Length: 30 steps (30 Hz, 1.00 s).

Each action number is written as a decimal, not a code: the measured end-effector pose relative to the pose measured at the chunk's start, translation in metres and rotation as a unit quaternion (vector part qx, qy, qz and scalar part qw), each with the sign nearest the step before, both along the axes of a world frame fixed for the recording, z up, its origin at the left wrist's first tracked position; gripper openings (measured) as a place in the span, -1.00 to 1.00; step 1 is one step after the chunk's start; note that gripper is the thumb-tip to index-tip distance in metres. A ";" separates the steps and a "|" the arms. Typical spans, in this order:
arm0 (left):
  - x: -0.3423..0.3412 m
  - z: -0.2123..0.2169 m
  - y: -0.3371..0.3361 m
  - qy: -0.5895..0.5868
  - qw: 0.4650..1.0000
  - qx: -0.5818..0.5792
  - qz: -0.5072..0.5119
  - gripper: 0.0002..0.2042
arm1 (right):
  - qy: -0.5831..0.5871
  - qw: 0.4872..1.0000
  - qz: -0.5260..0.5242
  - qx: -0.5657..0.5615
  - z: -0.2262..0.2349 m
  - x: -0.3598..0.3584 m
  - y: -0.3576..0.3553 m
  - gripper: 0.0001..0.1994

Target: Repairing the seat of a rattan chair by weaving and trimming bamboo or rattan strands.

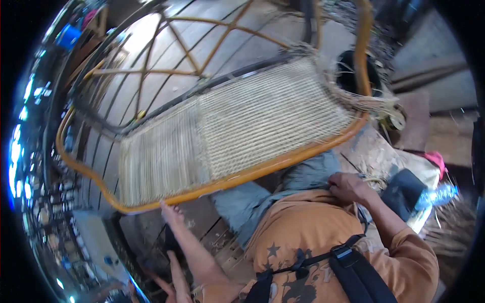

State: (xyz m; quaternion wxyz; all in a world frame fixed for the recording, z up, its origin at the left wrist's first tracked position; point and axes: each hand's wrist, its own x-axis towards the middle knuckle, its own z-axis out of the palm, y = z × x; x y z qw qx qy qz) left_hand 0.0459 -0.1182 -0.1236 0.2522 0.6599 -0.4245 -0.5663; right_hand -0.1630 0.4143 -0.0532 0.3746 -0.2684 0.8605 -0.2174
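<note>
At the far upper left, a blue container [68,36] stands among blurred items. Next to the right is the frame [283,162], a curved, orange-brown cane piece. It lies obliquely in front of the person, above the plank floor [247,48], its lower left corner nearest to the left hand [173,214].

The left hand reaches up to the lower edge, just right of that corner. Its fingers are at the cane; the picture does not show whether they grasp it or only touch it.

The panel [268,111] fills the frame. Its left section shows parallel pale strips running up and down; its right section shows a closer weave with crosswise rows. A dark bar [222,78] runs along the upper edge of the panel, and thin struts [179,40] cross beyond it.

The lower edge of the frame passes over the grey-green trousers [242,207], above the orange shirt [303,227]. The right hand [349,188] is beside the shirt hem, apart from the panel. Its fingers are bent; whether they hold anything cannot be told.

Loose strands [371,103] gather at the upright right-hand cane. Farther right are a dark box [404,193], a pink cloth [435,160] and a clear bottle [438,196].
</note>
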 end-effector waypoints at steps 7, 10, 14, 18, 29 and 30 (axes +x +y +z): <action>-0.004 0.005 0.010 -0.013 0.999 -0.033 -0.024 -0.57 | 0.070 0.961 -0.187 0.190 -0.082 0.015 0.121 -0.83; -0.015 0.027 0.029 -0.076 0.993 0.002 -0.085 -0.57 | 0.106 0.953 -0.106 0.262 -0.119 0.041 0.148 -0.85; -0.029 0.062 0.060 -0.289 0.931 -0.024 -0.221 -0.57 | 0.108 0.952 -0.193 0.212 -0.073 0.017 0.125 -0.80; -0.060 0.071 0.103 -0.120 0.943 -0.113 -0.288 -0.70 | 0.075 0.948 -0.295 0.098 -0.045 -0.034 0.096 -0.81; -0.242 0.058 0.318 0.050 0.535 -0.346 -0.769 -0.70 | 0.412 0.892 -0.157 0.097 -0.061 -0.209 0.048 -0.90; -0.262 0.054 0.336 0.064 0.497 -0.353 -0.790 -0.66 | 0.349 0.911 -0.109 0.191 -0.067 -0.218 0.050 -0.90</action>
